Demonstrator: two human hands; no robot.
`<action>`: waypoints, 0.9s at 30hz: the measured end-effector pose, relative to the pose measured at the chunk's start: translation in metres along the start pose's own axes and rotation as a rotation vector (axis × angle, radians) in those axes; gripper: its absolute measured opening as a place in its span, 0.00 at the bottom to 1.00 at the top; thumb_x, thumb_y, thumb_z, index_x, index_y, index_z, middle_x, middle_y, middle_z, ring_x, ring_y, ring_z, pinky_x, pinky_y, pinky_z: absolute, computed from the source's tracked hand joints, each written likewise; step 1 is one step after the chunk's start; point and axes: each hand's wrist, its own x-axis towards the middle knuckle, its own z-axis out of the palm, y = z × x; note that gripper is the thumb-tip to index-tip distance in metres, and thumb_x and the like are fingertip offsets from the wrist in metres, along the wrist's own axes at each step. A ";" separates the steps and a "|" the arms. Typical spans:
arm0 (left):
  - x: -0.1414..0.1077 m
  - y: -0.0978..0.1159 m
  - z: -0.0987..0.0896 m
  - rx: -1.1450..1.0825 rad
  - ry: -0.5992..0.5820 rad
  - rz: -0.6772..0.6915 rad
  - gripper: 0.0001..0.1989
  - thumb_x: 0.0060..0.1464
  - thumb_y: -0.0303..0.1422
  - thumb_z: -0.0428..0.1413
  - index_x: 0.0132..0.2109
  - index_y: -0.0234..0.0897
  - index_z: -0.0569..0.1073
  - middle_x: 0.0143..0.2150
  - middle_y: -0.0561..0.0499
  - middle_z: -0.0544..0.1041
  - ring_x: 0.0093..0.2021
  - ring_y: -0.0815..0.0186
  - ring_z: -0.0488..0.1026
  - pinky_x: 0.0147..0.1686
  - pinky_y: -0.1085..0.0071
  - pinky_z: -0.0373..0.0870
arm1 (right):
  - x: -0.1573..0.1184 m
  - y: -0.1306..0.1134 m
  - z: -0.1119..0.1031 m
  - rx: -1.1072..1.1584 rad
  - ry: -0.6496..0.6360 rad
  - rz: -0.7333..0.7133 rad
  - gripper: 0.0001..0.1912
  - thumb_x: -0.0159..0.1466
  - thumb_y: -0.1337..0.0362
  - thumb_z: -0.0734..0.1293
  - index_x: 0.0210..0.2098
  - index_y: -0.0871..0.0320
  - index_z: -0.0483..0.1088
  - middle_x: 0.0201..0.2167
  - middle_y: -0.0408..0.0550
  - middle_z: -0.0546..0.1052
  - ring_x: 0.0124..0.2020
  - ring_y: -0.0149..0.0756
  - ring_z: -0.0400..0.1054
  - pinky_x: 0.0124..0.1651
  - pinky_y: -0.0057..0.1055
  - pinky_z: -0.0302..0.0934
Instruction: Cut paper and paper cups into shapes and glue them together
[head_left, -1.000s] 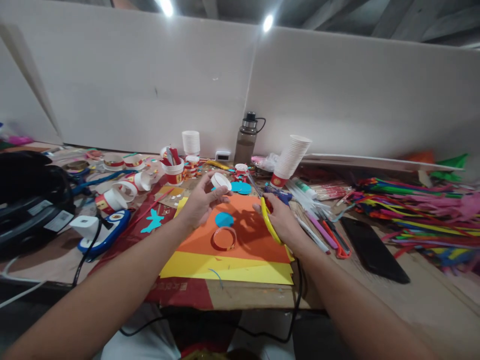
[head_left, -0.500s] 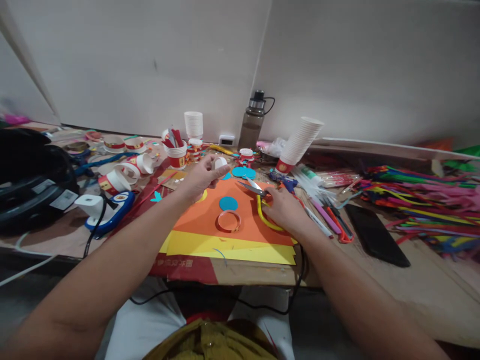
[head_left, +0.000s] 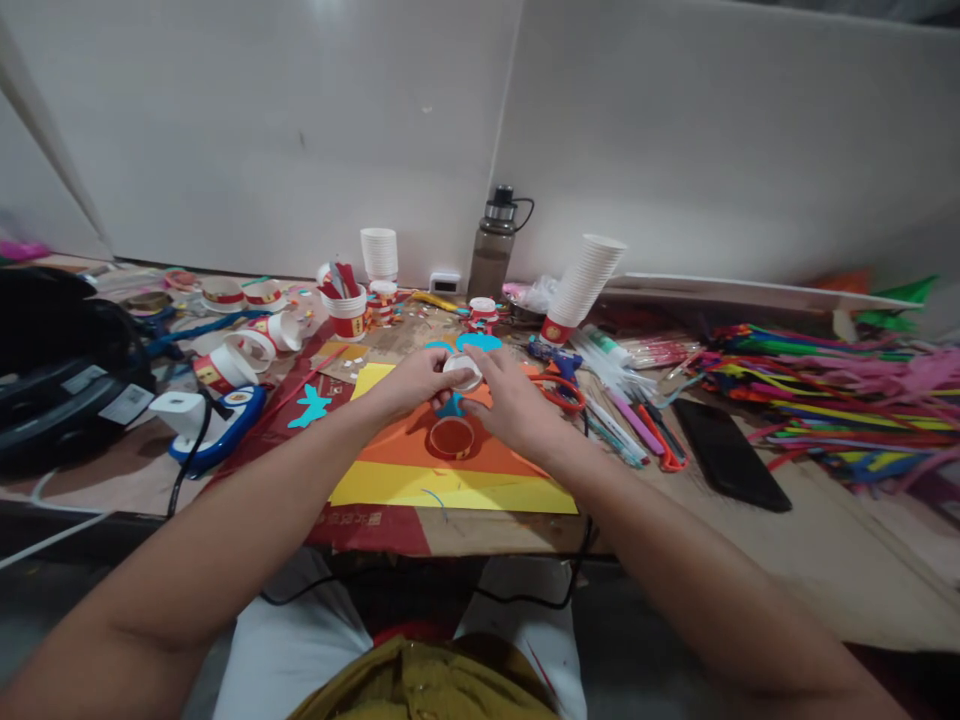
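White cup (head_left: 462, 371) between both hands' fingers (head_left: 480, 362)

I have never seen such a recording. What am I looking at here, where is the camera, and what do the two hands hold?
There is no machine here: a person works with bare hands. The single camera sits on the person's head and looks forward and down, so both arms reach in from the bottom edge. The left hand and right hand meet on a small white paper cup piece; how tight their grip is cannot be told. Below them lie orange paper on yellow paper, with an orange paper ring on top. Around them are a stack of white cups, a dark bottle, a black phone and colourful strips.
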 end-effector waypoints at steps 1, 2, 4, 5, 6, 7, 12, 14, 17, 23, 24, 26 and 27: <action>0.000 0.000 0.000 0.004 -0.010 0.001 0.17 0.51 0.44 0.63 0.34 0.35 0.68 0.21 0.56 0.69 0.18 0.75 0.64 0.17 0.79 0.60 | 0.003 0.000 0.003 0.000 0.000 0.008 0.32 0.62 0.67 0.68 0.64 0.57 0.58 0.53 0.57 0.68 0.54 0.46 0.65 0.58 0.46 0.60; 0.000 0.000 0.000 0.008 -0.016 0.005 0.18 0.51 0.45 0.62 0.34 0.35 0.68 0.21 0.56 0.69 0.18 0.75 0.64 0.16 0.79 0.59 | 0.005 0.000 0.005 0.006 0.006 0.015 0.30 0.61 0.68 0.68 0.62 0.58 0.60 0.52 0.57 0.68 0.53 0.46 0.65 0.57 0.46 0.60; 0.000 0.001 -0.001 0.013 -0.019 0.008 0.20 0.53 0.49 0.59 0.33 0.35 0.68 0.20 0.55 0.68 0.18 0.75 0.64 0.16 0.79 0.58 | 0.008 0.002 0.005 0.053 0.025 0.028 0.27 0.61 0.67 0.69 0.58 0.58 0.64 0.51 0.55 0.71 0.51 0.44 0.66 0.56 0.45 0.61; 0.000 0.003 -0.003 0.006 -0.013 0.003 0.22 0.55 0.51 0.56 0.33 0.35 0.68 0.20 0.55 0.68 0.17 0.74 0.63 0.16 0.78 0.58 | 0.009 0.004 0.004 0.096 0.039 0.042 0.25 0.60 0.67 0.70 0.56 0.58 0.65 0.50 0.54 0.72 0.51 0.44 0.67 0.55 0.43 0.61; 0.001 0.005 -0.006 -0.007 -0.003 -0.005 0.24 0.57 0.54 0.53 0.33 0.34 0.69 0.20 0.54 0.68 0.17 0.74 0.63 0.16 0.78 0.57 | 0.009 0.007 0.001 0.148 0.051 0.064 0.23 0.59 0.65 0.71 0.54 0.58 0.67 0.49 0.53 0.73 0.49 0.43 0.68 0.53 0.42 0.62; 0.001 0.007 -0.009 -0.013 0.005 -0.016 0.26 0.58 0.55 0.49 0.33 0.34 0.70 0.21 0.53 0.68 0.17 0.74 0.63 0.16 0.77 0.58 | 0.008 0.009 -0.001 0.198 0.061 0.092 0.22 0.58 0.64 0.72 0.52 0.58 0.68 0.47 0.52 0.74 0.48 0.42 0.68 0.51 0.41 0.63; -0.005 0.019 -0.032 0.374 -0.176 0.049 0.19 0.57 0.48 0.55 0.41 0.36 0.76 0.32 0.50 0.75 0.28 0.70 0.72 0.26 0.75 0.64 | 0.002 0.027 -0.014 0.191 0.074 0.232 0.21 0.56 0.61 0.73 0.48 0.57 0.70 0.47 0.51 0.74 0.48 0.43 0.68 0.51 0.41 0.62; -0.008 0.022 -0.033 0.569 -0.371 0.105 0.15 0.55 0.43 0.58 0.46 0.40 0.78 0.37 0.51 0.78 0.34 0.68 0.73 0.32 0.74 0.66 | 0.000 0.032 -0.015 0.111 0.041 0.232 0.22 0.56 0.61 0.73 0.49 0.56 0.71 0.49 0.52 0.74 0.52 0.45 0.66 0.54 0.43 0.60; -0.011 0.020 -0.021 0.719 -0.441 0.138 0.15 0.55 0.40 0.58 0.47 0.39 0.77 0.37 0.50 0.78 0.33 0.67 0.73 0.33 0.73 0.65 | -0.002 0.034 -0.012 -0.005 0.005 0.212 0.25 0.56 0.60 0.74 0.52 0.56 0.70 0.53 0.54 0.72 0.56 0.47 0.62 0.57 0.45 0.56; -0.012 0.012 0.004 0.944 -0.413 0.286 0.04 0.54 0.29 0.56 0.37 0.36 0.76 0.41 0.48 0.76 0.38 0.64 0.72 0.39 0.71 0.65 | -0.002 0.030 -0.009 -0.067 0.001 0.213 0.26 0.57 0.58 0.73 0.54 0.57 0.70 0.54 0.56 0.71 0.57 0.49 0.61 0.59 0.45 0.54; -0.012 0.011 0.004 0.927 -0.393 0.294 0.04 0.54 0.28 0.56 0.36 0.37 0.76 0.39 0.48 0.76 0.37 0.65 0.72 0.38 0.71 0.65 | -0.002 0.029 -0.010 -0.056 0.008 0.221 0.26 0.57 0.59 0.74 0.54 0.57 0.70 0.53 0.56 0.71 0.56 0.49 0.62 0.58 0.45 0.54; -0.012 0.012 0.001 0.864 -0.305 0.310 0.04 0.52 0.27 0.56 0.34 0.38 0.75 0.35 0.49 0.76 0.34 0.65 0.71 0.34 0.71 0.64 | -0.002 0.028 -0.013 -0.026 0.038 0.231 0.25 0.57 0.59 0.73 0.53 0.57 0.70 0.52 0.56 0.72 0.55 0.48 0.63 0.58 0.45 0.55; -0.012 0.013 -0.001 0.823 -0.248 0.318 0.03 0.51 0.27 0.56 0.33 0.38 0.75 0.33 0.50 0.76 0.32 0.65 0.71 0.32 0.71 0.63 | -0.002 0.028 -0.014 -0.007 0.058 0.234 0.25 0.57 0.60 0.73 0.53 0.58 0.70 0.51 0.55 0.72 0.54 0.48 0.63 0.58 0.45 0.55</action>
